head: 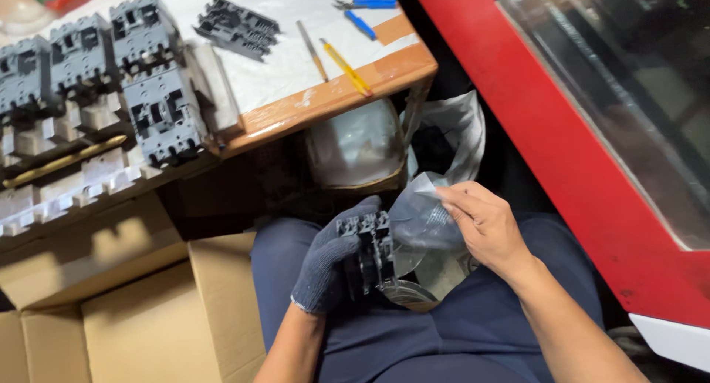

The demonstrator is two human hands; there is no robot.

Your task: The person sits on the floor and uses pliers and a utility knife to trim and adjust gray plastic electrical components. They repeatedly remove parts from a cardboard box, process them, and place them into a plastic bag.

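Gloved left hand (pixel 329 261) clamped on dark grey plastic breaker part (pixel 370 251) over lap, bare right hand (pixel 484 227) pinching clear plastic bag (pixel 420 224) open beside it, near worktop (pixel 333 105) edge.

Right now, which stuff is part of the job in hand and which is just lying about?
In hand:
- left hand, gloved, holding the dark plastic part
- right hand, bare, pinching the clear plastic bag

Lying about:
- grey breaker blocks
- blue-handled pliers
- yellow-handled tool
- cardboard boxes
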